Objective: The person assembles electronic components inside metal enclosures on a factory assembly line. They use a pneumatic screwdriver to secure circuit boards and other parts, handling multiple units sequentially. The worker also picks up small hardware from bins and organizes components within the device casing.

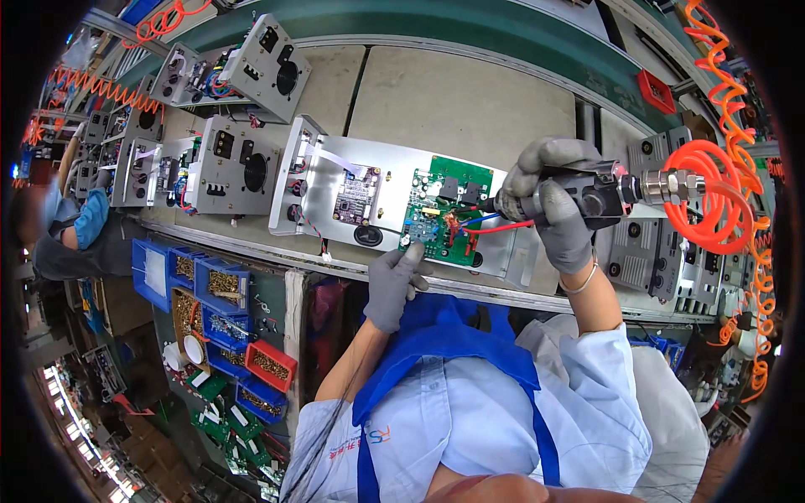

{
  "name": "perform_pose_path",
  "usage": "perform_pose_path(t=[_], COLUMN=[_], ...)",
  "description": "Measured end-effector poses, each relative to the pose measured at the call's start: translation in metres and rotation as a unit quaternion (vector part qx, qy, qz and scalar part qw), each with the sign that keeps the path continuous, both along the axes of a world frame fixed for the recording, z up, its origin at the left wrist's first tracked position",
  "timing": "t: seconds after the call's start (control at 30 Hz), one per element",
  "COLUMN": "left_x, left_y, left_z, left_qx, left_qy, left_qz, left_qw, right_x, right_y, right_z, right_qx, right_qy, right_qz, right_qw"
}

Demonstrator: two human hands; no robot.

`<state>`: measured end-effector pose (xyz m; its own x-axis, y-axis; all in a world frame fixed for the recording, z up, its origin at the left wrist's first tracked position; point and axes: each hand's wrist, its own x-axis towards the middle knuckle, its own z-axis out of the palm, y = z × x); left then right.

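Note:
A green circuit board (449, 189) lies on a bent silver metal chassis (394, 172) in front of me, with red and blue wires at its lower middle. My left hand (394, 285), in a grey glove, has its fingertips pressed against the board's near left corner, the other fingers curled. My gloved right hand (560, 201) is wrapped round a black air screwdriver (591, 191). The tool lies nearly level, its front end pointing left over the board's right side. Whether the tip touches a screw cannot be made out. A small purple board (358, 194) sits left of the green one.
A coiled red air hose (708, 193) hangs from the tool's fitting. Grey metal units with fans (239, 168) stand left, more grey units (641, 251) right. Blue bins (222, 285) and a red bin (271, 365) of screws stand below left. Another person's sleeve (90, 218) shows at far left.

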<state>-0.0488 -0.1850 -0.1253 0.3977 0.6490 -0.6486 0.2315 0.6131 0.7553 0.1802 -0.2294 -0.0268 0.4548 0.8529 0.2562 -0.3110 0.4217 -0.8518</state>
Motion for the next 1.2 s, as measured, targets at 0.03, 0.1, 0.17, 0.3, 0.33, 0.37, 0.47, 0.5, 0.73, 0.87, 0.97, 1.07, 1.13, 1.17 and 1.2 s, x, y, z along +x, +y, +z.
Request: perform_pose_path(t=[0.03, 0.1, 0.17, 0.3, 0.33, 0.37, 0.47, 0.5, 0.73, 0.87, 0.97, 1.07, 1.13, 1.17, 1.2], left_x=[0.000, 0.001, 0.004, 0.002, 0.002, 0.002, 0.001, 0.001, 0.001, 0.002, 0.001, 0.001, 0.001, 0.002, 0.002], left_y=[0.000, -0.001, -0.001, 0.002, 0.001, 0.000, -0.001, -0.001, -0.002, -0.001, -0.001, -0.001, -0.001, -0.001, -0.001], left_z=[-0.003, -0.003, 0.003, 0.005, 0.004, 0.003, 0.000, 0.000, -0.006, -0.004, -0.005, -0.007, -0.005, -0.003, -0.001], left_qx=[0.001, 0.005, 0.009, 0.007, 0.006, 0.006, 0.001, 0.000, -0.002, -0.005, -0.007, -0.003, -0.005, -0.005, -0.009], left_qy=[0.000, -0.002, -0.002, 0.004, 0.006, 0.008, 0.008, 0.008, -0.004, -0.001, 0.000, -0.004, 0.000, 0.002, 0.005], left_qz=[0.001, 0.007, 0.019, 0.000, 0.001, 0.001, 0.010, 0.008, 0.019, 0.020, 0.020, 0.025, 0.019, 0.017, 0.016], left_qw=[1.000, 1.000, 1.000, 1.000, 1.000, 1.000, 1.000, 1.000, 1.000, 1.000, 1.000, 1.000, 1.000, 1.000, 1.000], right_x=[-0.004, -0.004, -0.006, -0.013, -0.013, -0.013, -0.009, -0.011, -0.023, -0.021, -0.020, -0.018, -0.019, -0.018, -0.018], right_y=[0.003, 0.006, 0.008, 0.012, 0.015, 0.018, 0.024, 0.024, 0.019, 0.020, 0.023, 0.024, 0.023, 0.023, 0.024], right_z=[0.007, 0.008, 0.009, 0.009, 0.010, 0.010, 0.008, 0.009, 0.012, 0.008, 0.008, -0.003, -0.001, 0.000, 0.001], right_qx=[0.020, 0.029, 0.025, -0.034, -0.029, -0.024, 0.000, -0.006, -0.054, -0.037, -0.034, -0.044, -0.071, -0.076, -0.081], right_qy=[0.010, -0.031, -0.031, -0.126, -0.176, -0.227, -0.278, -0.265, -0.125, -0.104, -0.139, -0.156, -0.209, -0.238, -0.267], right_qz=[0.016, 0.032, 0.039, 0.012, 0.010, 0.008, 0.025, 0.030, 0.004, 0.006, 0.010, 0.012, 0.025, 0.028, 0.031], right_qw=[1.000, 0.999, 0.998, 0.991, 0.984, 0.974, 0.960, 0.964, 0.991, 0.994, 0.990, 0.987, 0.975, 0.968, 0.960])
